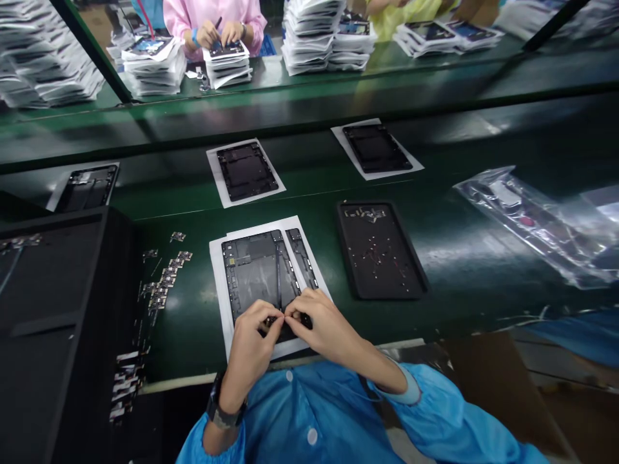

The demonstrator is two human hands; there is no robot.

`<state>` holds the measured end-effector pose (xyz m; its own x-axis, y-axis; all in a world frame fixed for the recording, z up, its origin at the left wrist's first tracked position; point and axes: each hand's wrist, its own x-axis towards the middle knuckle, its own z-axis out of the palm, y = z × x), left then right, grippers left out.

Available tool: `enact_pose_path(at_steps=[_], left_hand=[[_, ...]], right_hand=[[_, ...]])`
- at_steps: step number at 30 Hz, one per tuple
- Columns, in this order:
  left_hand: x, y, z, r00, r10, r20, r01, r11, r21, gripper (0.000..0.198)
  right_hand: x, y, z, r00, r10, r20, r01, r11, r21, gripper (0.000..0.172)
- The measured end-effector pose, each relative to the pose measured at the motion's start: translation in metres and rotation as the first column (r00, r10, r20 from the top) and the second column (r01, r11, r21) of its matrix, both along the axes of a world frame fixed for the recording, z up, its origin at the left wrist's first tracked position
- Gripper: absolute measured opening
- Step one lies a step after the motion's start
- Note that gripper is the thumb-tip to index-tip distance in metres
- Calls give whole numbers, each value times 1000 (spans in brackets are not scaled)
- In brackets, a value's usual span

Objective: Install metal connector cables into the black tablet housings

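A black tablet housing (251, 270) lies on white paper sheets (217, 290) in front of me, with part of a second dark housing (302, 251) showing at its right. Over the near end of the first housing, my left hand (256, 335) and my right hand (319, 322) meet, thumb and fingertips pinched together. Whatever sits between the fingertips is too small and too covered to name. A thin dark strip (279, 277) runs along the housing up from the hands. The housing's near edge is partly hidden by my fingers.
Small circuit boards (167, 277) lie left of the sheets, beside a large black bin (91, 290). At right are a black tray (382, 258) with tiny parts and a clear plastic bag (522, 219). More housings (246, 171) lie farther back; a co-worker in pink (217, 19) works opposite.
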<state>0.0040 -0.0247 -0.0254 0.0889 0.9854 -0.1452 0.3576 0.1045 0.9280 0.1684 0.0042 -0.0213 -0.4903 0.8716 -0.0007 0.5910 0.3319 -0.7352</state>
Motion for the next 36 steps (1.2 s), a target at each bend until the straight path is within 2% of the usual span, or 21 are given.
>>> enact_pose_path(at_steps=[2, 5, 8, 11, 25, 32, 36], left_hand=[[-1, -1, -1, 999, 15, 34, -13, 999, -37, 14], [-5, -1, -4, 981, 117, 157, -84, 975, -204, 17], [-8, 0, -4, 934, 236, 267, -150, 940, -307, 27], [-8, 2, -2, 902, 282, 328, -170, 928, -333, 26], [-6, 7, 2, 900, 275, 337, -112, 895, -433, 22], [-6, 8, 0, 899, 272, 344, -97, 889, -448, 23], [-4, 7, 1, 904, 278, 326, -109, 885, -453, 22]], right_hand=[[1, 4, 2, 1000, 7, 4, -6, 997, -75, 12], [3, 8, 4, 999, 7, -37, -12, 990, -138, 12], [4, 8, 5, 998, 31, -55, -39, 987, -154, 10], [4, 7, 6, 997, 70, -41, -74, 989, -125, 11], [2, 3, 3, 995, 91, 43, -92, 995, 28, 15], [4, 3, 3, 988, 141, 60, -144, 989, 34, 16], [3, 2, 3, 988, 129, 89, -132, 991, 37, 17]])
